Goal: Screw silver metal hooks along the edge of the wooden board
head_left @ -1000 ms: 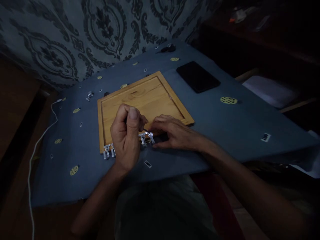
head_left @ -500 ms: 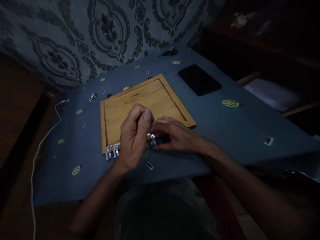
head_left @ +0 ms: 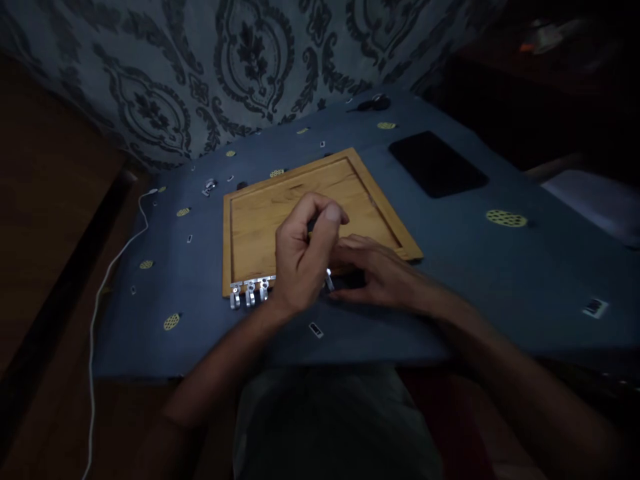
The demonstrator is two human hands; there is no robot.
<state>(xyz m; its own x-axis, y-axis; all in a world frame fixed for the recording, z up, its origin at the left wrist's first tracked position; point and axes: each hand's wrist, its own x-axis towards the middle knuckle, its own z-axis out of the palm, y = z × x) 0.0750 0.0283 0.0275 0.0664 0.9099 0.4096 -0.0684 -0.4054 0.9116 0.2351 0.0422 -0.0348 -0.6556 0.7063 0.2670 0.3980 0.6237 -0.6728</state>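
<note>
Well, at far left a white cable was draped off the blue cloth, and a loose metal piece was left apart from the wooden panel. That panel was laid flat mid-cloth, three metal fittings lined up along its near edge. Then the left hand: its fingers were curled in, the thumb laid over them, and what was gripped, if anything, could not be told. Just beside it, another fitting was glimpsed by the right hand, whose thumb and fingertips were parted; whether it was pinched could not be told. Ideally, it was judged, the fitting was to be braced square to the edge, with pressure applied straight and gently. Farther right, a black tablet was set well apart.
</note>
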